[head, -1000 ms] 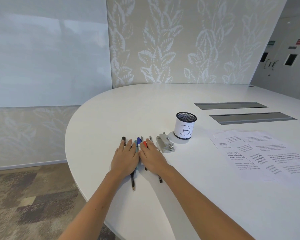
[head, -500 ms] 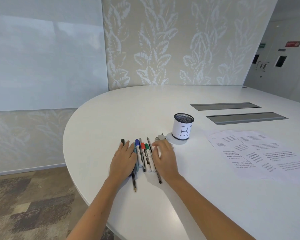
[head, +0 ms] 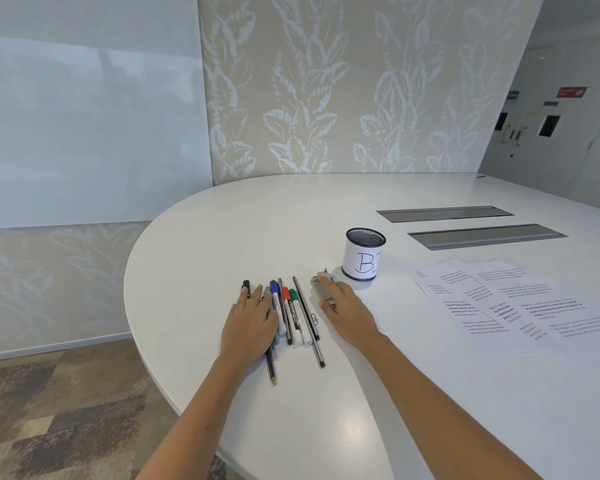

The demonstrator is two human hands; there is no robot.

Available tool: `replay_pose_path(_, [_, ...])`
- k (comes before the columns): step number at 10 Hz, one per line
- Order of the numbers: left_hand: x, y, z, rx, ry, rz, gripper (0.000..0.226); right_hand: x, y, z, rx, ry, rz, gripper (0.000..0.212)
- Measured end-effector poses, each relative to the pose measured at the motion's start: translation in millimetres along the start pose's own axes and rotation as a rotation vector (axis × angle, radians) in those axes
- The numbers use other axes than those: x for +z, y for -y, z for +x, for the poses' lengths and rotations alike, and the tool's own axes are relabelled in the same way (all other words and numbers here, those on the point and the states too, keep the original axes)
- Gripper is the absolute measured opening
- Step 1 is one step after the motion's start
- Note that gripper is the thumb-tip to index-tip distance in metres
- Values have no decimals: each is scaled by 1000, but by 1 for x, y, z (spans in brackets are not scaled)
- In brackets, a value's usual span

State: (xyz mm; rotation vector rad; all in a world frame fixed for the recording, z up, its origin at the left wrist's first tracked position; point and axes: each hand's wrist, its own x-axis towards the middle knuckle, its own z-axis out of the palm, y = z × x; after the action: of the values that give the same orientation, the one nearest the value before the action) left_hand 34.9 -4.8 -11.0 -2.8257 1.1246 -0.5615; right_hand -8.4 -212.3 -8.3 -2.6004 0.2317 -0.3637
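Our left hand (head: 250, 323) lies flat, fingers straight, on the left part of the pens (head: 293, 313), which sit side by side near the table (head: 222, 237) edge. Our right hand (head: 347, 313) rests on the punch (head: 321, 289) just right of them, a finger on top and the thumb at its near side; we cannot tell whether it has closed on it. We judge the punch stiff, compact and heavier than it looks, with a smooth metal skin, so it is best taken across its body between thumb and fingers, not by the lever. The pens are light, round and prone to roll, so we keep them pressed. A pencil (head: 271, 368) pokes out toward the rim, where a nudge could send it off. The cup (head: 362, 261) stands close behind the punch and the papers (head: 499, 299) lie to the right. The open room is beyond the pens and on the near right.
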Motion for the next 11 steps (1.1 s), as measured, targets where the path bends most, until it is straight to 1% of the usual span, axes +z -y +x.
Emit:
replay_pose_path(1, [6,2,4,-19,25,-34,41,-5,-9,-11,-6,-23,-2,51])
replay_pose_path(2, [8,1,3,50,25,64,37,-11,-21,-19,-6,-37,6,51])
replay_pose_path(3, [7,2,3,7,37,46,31,-22,-40,-30,42,-71,2,50])
replay_pose_path(4, [0,2,1,27,18,55,16,-28,-54,-34,79,-101,-11,50])
replay_pose_path(6, [-2,-2,3,38,-31,-80,28,-47,-92,-41,134,-138,-33,50])
replay_pose_path(7, [4,3,8,-4,-31,-222,29,-60,-114,-42,158,-136,-38,52])
replay_pose_path(8, [9,2,9,-88,-157,-295,25,-67,-121,-43,157,-126,3,54])
replay_pose_path(9, [14,-2,10,-331,-23,-564,47,-70,-114,-53,131,-212,28,61])
replay_pose_path(10, [14,-1,10,-388,38,-643,51,-71,-99,-69,67,-304,54,63])
replay_pose_path(11, [12,0,11,-449,73,-777,51,-79,-78,-103,-112,-110,192,58])
